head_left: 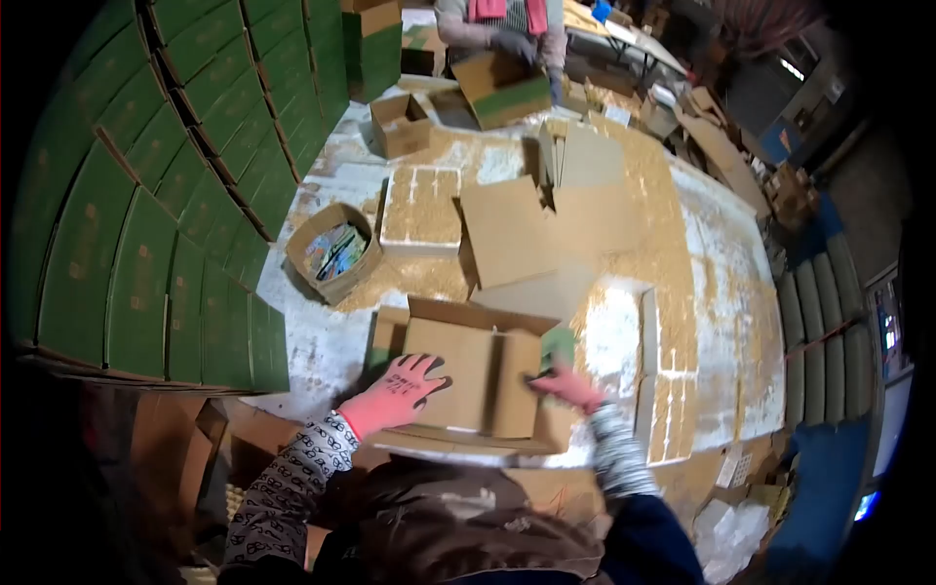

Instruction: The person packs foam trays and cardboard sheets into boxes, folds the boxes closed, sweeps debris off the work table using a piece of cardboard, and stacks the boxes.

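Left hand (393, 397): fingers apart, resting on cardboard panel (472, 380), box (478, 315) beneath. Right hand (570, 386): blurred near panel's edge, finger grip unclear.

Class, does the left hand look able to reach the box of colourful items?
Probably yes: the left hand lies on the carton, and past its edge nothing seems to block the open-topped box.

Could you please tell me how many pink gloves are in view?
2: one on the left hand, spread on the cardboard, and one on the right hand, near its right edge. Others could be hidden behind the boxes.
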Available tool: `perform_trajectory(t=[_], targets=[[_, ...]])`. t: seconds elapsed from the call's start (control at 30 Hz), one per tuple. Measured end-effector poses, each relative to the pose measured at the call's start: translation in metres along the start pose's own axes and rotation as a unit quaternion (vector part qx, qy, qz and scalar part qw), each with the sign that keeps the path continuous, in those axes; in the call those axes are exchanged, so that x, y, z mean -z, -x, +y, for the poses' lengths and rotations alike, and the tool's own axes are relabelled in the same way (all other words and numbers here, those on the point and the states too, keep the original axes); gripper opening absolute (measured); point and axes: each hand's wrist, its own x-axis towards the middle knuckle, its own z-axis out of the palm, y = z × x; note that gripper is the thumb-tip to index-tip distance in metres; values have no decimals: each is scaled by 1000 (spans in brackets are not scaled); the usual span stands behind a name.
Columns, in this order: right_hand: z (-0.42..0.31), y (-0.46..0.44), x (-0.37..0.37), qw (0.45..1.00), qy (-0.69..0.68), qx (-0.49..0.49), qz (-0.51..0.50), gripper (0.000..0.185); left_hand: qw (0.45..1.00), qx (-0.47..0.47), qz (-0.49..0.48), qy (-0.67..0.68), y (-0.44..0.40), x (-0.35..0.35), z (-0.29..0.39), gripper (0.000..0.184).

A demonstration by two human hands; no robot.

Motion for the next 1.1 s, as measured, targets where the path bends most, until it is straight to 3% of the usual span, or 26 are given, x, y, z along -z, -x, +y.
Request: perform_trajectory(t=[0.03, 0.07, 0.1, 0.13, 0.17, 0.2, 0.23, 0.33, 0.4, 0.53, 0.57, 0.63, 0.67, 0.7, 0.8, 0.83, 0.9, 0.97, 1.03, 1.07, 1.1], targets=[[2, -11, -38, 993, 84, 41, 69, 96, 1000, -11, 3, 1, -2, -6, -10, 61], [-8, 2, -54, 985, -132, 3, 114, 103, 996, 78, 29, 18, 1, 4, -8, 73], [-1, -3, -59, 975, -74, 110, 180, 103, 982, 171, 70, 26, 13, 9, -6, 86], [-5, 1, -56, 962, -148, 135, 183, 101, 943, 244, 144, 173, 27, -53, -44, 106], [4, 2, -52, 976, -135, 80, 151, 96, 873, 247, 101, 407, 19, -25, -22, 106], [7, 2, -48, 972, -164, 82, 146, 92, 781, 303, 101, 536, 14, -19, 3, 107], [72, -41, -63, 967, -95, 150, 184, 85, 839, 250, 107, 472, 18, -34, 9, 96], [-50, -4, -2, 947, -246, 145, 146, 79, 956, 136, 118, 233, 30, -37, -7, 77], [-121, 4, 29, 917, -318, 201, 129, 75, 902, 194, 179, 342, 61, 1, 6, 57], [-272, 36, 83, 827, -437, 345, 78, 68, 855, 58, 426, 290, 108, 169, 25, 55], [-308, 49, 95, 797, -464, 383, 61, 67, 828, 14, 496, 261, 128, 208, 34, 54], [-377, 74, 115, 738, -507, 445, 19, 64, 756, 27, 585, 292, 196, 273, 53, 60], [-410, 88, 122, 709, -525, 471, -3, 62, 695, 58, 715, 49, 223, 306, 61, 56], [-442, 100, 128, 683, -539, 493, -26, 61, 579, 82, 787, -197, 248, 341, 68, 53], [-535, 129, 129, 632, -560, 528, -93, 57, 589, 48, 790, -164, 356, 462, 42, 50], [-566, 135, 124, 629, -557, 532, -107, 56, 683, 18, 729, 36, 388, 492, 16, 50], [-619, 142, 113, 633, -498, 577, -133, 62, 677, 49, 734, -25, 384, 487, 19, 51], [-655, 155, 112, 783, -199, 561, -180, 67, 662, 100, 726, -156, 364, 497, 28, 52], [-674, 138, 110, 712, -193, 652, -174, 58, 641, 161, 704, -260, 343, 490, 26, 53], [-676, 130, 101, 707, -44, 706, 17, 56, 652, 117, 749, 2, 340, 488, 32, 51], [-681, 124, 86, 652, 107, 722, 206, 53, 650, 120, 750, 0, 345, 486, 28, 51]])
